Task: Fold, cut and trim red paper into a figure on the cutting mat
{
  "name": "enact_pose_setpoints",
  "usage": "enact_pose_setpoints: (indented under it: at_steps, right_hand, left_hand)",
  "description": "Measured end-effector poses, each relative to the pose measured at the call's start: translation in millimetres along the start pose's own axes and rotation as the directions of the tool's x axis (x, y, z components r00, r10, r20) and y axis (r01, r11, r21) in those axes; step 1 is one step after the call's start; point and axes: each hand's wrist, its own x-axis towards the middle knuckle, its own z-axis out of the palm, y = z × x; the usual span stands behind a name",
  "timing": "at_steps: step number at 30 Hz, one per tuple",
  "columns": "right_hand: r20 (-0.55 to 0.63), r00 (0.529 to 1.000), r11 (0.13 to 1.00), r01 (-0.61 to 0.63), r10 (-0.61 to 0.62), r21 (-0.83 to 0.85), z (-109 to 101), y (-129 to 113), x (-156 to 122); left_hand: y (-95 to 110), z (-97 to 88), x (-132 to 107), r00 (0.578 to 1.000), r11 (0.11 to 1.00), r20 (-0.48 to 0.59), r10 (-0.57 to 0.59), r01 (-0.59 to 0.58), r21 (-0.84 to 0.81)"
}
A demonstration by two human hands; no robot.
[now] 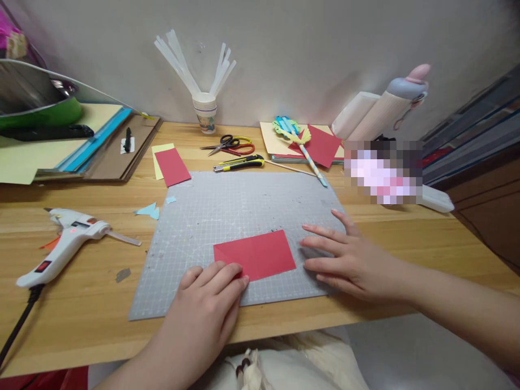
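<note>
A red paper rectangle (pixel 264 252) with a faint crease down its middle lies slightly slanted on the grey cutting mat (pixel 227 200). My left hand (pixel 211 298) holds its lower left corner, fingers bent close together; whether the thumb is under the paper is hidden. To the right of the sheet, my right hand (pixel 345 257) hovers low over or rests on the mat with its fingers spread, holding nothing and apart from the paper.
Left stands a white glue gun (pixel 75 244). Behind the mat are a utility knife (pixel 239 163), scissors (pixel 229 145), red and yellow paper pieces (pixel 173 167), and a paper cup (pixel 206 115) with glue sticks (pixel 179 62). A paper flower (pixel 298 135) lies at back right.
</note>
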Motion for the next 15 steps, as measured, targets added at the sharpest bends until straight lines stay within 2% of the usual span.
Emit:
enact_pose_setpoints:
  at_steps: [2,5,6,8,11,15]
  right_hand:
    - [-0.011,0.998,0.997,-0.056,0.057,0.056,1.5,0.0,2.4]
    - [-0.058,0.962,0.948,-0.252,0.267,0.193,11.6,-5.9,13.6]
    - [-0.055,0.936,0.914,-0.325,0.347,0.242,16.2,-8.9,18.8]
    - [-0.055,0.897,0.857,-0.399,0.439,0.325,25.0,-15.3,29.6]
    - [-0.064,0.885,0.816,-0.393,0.460,0.425,33.9,-23.0,41.2]
    - [-0.152,0.882,0.795,-0.311,0.445,0.521,38.0,-29.3,44.1]
  left_hand:
    - [-4.1,-1.6,3.6,0.996,0.996,-0.007,-0.094,0.094,0.001]
    - [-11.5,-3.8,11.2,0.964,0.965,-0.094,-0.247,0.254,0.069]
    - [-13.0,-4.2,13.6,0.958,0.957,-0.105,-0.269,0.278,0.085]
    - [-13.5,-4.3,17.4,0.961,0.957,-0.062,-0.270,0.275,0.095]
    - [-10.0,-3.0,20.0,0.970,0.966,0.007,-0.244,0.242,0.091]
    - [-4.5,-0.7,18.2,0.982,0.974,-0.049,-0.185,0.189,0.125]
